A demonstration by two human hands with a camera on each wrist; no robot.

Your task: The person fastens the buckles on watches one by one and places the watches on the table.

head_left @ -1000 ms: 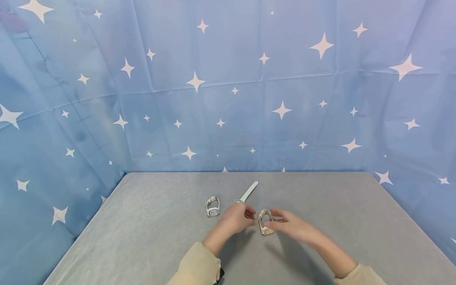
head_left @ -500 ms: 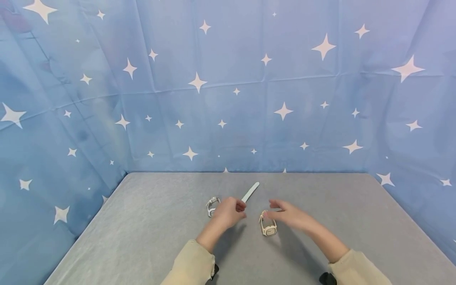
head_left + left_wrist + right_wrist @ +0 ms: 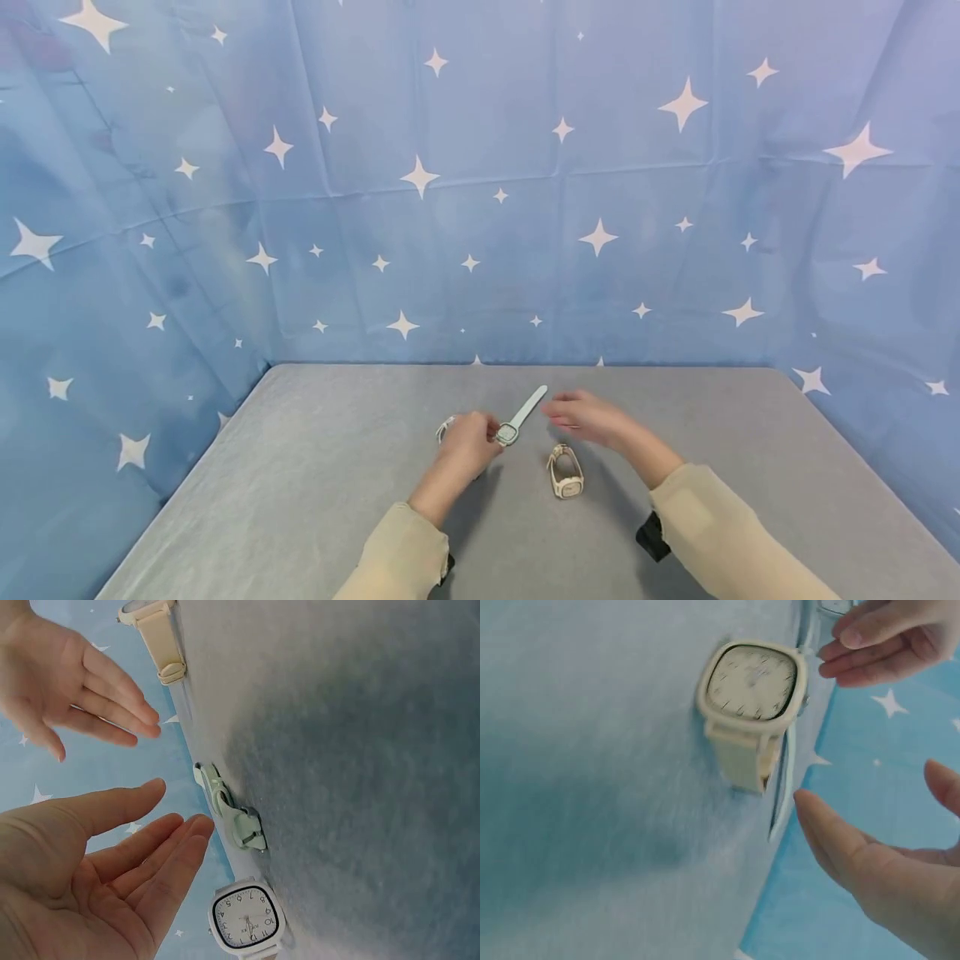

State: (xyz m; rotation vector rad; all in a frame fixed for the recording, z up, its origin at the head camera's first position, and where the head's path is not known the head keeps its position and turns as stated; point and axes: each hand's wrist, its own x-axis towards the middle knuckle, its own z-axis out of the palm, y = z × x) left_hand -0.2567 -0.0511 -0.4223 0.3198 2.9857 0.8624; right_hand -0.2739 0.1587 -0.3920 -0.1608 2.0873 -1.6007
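A mint-green watch (image 3: 507,433) lies stretched out between the hands, its strap end pointing to the far right. My left hand (image 3: 467,446) hovers at its near end with fingers slightly bent and nothing between thumb and fingertips, as the left wrist view shows. Over by the strap end is my right hand (image 3: 588,418), also holding nothing. The cream watch (image 3: 567,487), its strap closed in a loop, stands nearer the person. Mostly hidden behind the left hand in the head view is a white watch (image 3: 246,916); its black-rimmed square dial shows in the left wrist view.
All three watches rest on a grey cloth-covered table (image 3: 315,500). A blue curtain (image 3: 480,275) with white stars hangs along its back and sides.
My right hand has let go of the cream watch and moved away from the person toward the green strap. My left hand has shifted left, uncovering the green watch's face and covering the white watch.
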